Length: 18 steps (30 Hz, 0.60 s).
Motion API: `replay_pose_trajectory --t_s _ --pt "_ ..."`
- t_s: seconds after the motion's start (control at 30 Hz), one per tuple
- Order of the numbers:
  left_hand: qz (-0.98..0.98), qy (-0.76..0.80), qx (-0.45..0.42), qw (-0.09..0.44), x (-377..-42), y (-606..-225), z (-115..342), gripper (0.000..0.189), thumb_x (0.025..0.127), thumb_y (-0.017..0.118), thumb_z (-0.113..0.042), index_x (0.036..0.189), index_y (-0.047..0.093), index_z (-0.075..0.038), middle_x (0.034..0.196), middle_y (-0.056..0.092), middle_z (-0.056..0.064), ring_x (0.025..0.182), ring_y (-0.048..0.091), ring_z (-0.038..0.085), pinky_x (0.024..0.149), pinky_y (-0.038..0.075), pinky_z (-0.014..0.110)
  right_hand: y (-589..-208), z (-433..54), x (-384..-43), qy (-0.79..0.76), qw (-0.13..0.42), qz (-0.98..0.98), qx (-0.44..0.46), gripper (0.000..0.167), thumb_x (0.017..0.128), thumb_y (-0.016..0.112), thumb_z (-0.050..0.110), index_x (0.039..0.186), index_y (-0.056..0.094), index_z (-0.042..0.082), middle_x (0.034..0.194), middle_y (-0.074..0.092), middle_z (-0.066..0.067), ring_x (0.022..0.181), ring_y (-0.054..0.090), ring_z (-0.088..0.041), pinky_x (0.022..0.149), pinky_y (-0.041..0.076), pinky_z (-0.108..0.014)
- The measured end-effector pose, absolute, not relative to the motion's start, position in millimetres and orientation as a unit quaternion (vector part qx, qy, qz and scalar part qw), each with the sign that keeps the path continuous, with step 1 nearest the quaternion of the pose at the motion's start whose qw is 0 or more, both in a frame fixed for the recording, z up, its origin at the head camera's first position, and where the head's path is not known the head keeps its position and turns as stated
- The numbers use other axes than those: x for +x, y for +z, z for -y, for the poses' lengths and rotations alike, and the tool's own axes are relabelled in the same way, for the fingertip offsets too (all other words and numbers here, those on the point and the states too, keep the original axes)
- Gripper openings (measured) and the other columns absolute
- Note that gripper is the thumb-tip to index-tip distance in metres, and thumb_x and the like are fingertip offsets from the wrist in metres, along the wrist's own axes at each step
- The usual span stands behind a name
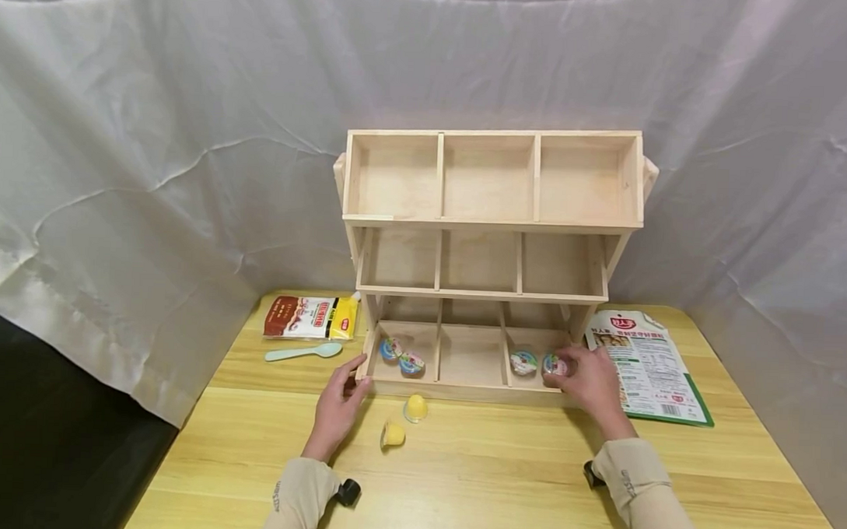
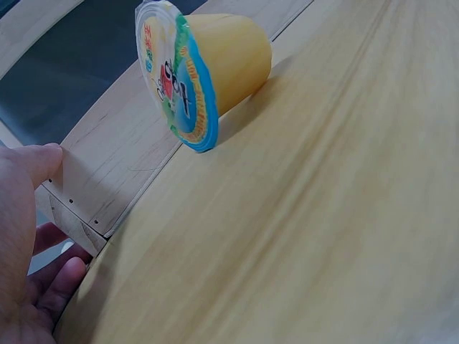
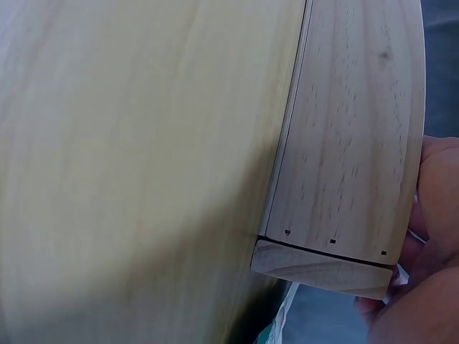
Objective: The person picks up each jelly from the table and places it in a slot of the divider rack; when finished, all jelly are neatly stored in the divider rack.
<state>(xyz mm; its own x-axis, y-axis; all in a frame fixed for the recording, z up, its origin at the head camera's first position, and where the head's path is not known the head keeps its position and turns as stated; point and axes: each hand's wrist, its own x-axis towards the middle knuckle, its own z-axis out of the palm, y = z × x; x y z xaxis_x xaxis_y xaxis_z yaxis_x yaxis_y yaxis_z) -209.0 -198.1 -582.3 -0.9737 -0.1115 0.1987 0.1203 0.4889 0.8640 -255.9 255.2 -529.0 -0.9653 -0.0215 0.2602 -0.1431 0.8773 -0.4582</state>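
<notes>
A three-tier wooden rack [image 1: 491, 222] with compartments stands on the table. My left hand [image 1: 339, 402] holds its lower left corner, thumb on the front board and the other fingers around the side. My right hand [image 1: 593, 382] reaches into the bottom right compartment and pinches a jelly cup [image 1: 555, 366], partly hidden by the fingers. Beside that lies another jelly cup [image 1: 523, 363], lid up. Two more jelly cups [image 1: 411, 364] sit in the bottom left compartment. In front of the rack are two yellow jelly cups, one tipped on its side [image 1: 393, 435], the other nearer the front board [image 1: 415, 407].
Left of the rack lie a red and yellow sauce pouch [image 1: 312, 317] and a pale green spoon [image 1: 304, 352]. A flat white and green food packet [image 1: 649, 366] lies at the right, beside my right hand. Grey curtains [image 1: 190, 132] surround the table.
</notes>
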Motion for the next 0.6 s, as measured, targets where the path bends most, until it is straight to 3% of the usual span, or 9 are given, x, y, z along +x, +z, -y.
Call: replay_pose_trajectory --t_s 0.6 --pt "0.853 -0.512 0.003 0.1 -207.4 -579.9 197.0 0.046 0.104 0.064 -0.032 0.149 0.055 -0.029 0.142 0.059 0.006 0.108 0.062 0.019 0.093 0.053 0.033 -526.9 -253.5 -256.3 0.233 0.1 0.966 0.043 0.057 0.075 0.092 0.031 0.119 0.074 0.001 0.119 0.073 -0.023 0.091 0.048 -0.033 0.073 0.039 -0.044"
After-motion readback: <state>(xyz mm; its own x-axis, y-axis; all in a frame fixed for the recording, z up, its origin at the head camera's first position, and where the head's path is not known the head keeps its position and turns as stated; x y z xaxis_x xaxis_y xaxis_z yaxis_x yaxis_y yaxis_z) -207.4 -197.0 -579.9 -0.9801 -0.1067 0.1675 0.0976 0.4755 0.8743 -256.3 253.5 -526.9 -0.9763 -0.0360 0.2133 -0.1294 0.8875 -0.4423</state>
